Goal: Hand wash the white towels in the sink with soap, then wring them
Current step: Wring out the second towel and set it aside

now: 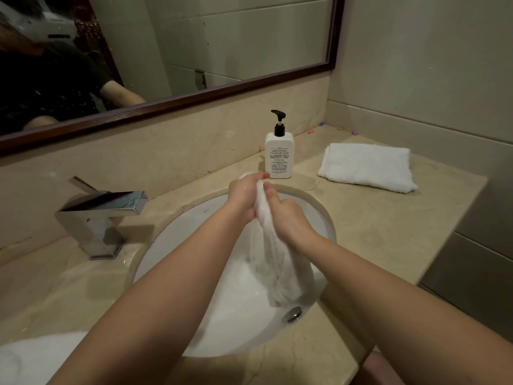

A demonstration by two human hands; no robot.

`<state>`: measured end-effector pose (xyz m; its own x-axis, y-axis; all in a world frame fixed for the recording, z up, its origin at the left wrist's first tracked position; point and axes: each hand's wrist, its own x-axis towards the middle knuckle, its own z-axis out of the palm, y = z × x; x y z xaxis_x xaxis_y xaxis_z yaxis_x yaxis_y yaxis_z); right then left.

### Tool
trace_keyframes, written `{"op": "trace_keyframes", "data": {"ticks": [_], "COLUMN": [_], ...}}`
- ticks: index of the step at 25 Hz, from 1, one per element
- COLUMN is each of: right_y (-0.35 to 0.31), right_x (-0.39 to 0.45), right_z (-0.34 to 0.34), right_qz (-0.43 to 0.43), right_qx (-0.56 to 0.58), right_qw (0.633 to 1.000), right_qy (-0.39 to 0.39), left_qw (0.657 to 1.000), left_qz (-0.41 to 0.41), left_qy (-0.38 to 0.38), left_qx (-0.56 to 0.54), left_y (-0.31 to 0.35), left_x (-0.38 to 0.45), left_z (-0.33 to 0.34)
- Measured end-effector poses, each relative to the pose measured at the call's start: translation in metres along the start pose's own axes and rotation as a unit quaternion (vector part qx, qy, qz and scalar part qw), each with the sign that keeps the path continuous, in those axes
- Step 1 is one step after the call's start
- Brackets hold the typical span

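A: where's the towel (273,262) now?

B: over the sink (172,245) — hanging straight down, long way vertical. Left hand (243,197) grips the top, right hand (286,218) wraps it just below — fingers curled tight, ready to twist.

Small print on the soap bottle (278,157): too small to read. Behind the bottle on the counter (374,223), four tiny coloured bits (322,124), unidentifiable. Far left of the bottle, white cloth (33,357) cut off by the bottom-left corner.
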<state>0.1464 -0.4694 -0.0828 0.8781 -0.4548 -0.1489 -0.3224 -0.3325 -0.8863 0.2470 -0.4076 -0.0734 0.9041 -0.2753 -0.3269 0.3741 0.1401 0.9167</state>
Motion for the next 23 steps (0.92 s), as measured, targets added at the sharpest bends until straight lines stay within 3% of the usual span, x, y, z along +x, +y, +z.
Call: {"op": "trace_keyframes", "data": {"ticks": [5, 9, 13, 15, 17, 20, 23], "right_y": [0.003, 0.007, 0.006, 0.005, 0.005, 0.009, 0.010], "right_x": [0.004, 0.001, 0.002, 0.002, 0.004, 0.012, 0.012], "right_z": [-0.017, -0.019, -0.011, -0.007, -0.003, 0.005, 0.011], "right_qz": [0.035, 0.072, 0.110, 0.102, 0.097, 0.105, 0.095], "right_qx": [0.187, 0.307, 0.377, 0.400, 0.387, 0.223, 0.102], "right_qw": [0.973, 0.928, 0.881, 0.873, 0.891, 0.964, 0.989], "right_qy": [-0.134, -0.198, -0.263, -0.259, -0.216, -0.099, -0.050], "left_qw": [0.995, 0.961, 0.932, 0.941, 0.965, 0.986, 0.996], "left_qz": [-0.025, -0.039, 0.001, 0.018, 0.019, -0.012, -0.018], "left_qy": [-0.101, -0.228, -0.284, -0.273, -0.229, -0.152, -0.077], "left_qx": [0.003, -0.152, -0.226, -0.199, -0.125, -0.067, -0.045], "left_y": [0.013, 0.004, -0.004, 0.002, 0.008, 0.008, -0.001], "left_x": [0.001, -0.001, -0.005, -0.005, -0.004, -0.007, -0.003], "left_z": [0.001, -0.013, -0.018, -0.020, -0.019, -0.009, -0.003]}}
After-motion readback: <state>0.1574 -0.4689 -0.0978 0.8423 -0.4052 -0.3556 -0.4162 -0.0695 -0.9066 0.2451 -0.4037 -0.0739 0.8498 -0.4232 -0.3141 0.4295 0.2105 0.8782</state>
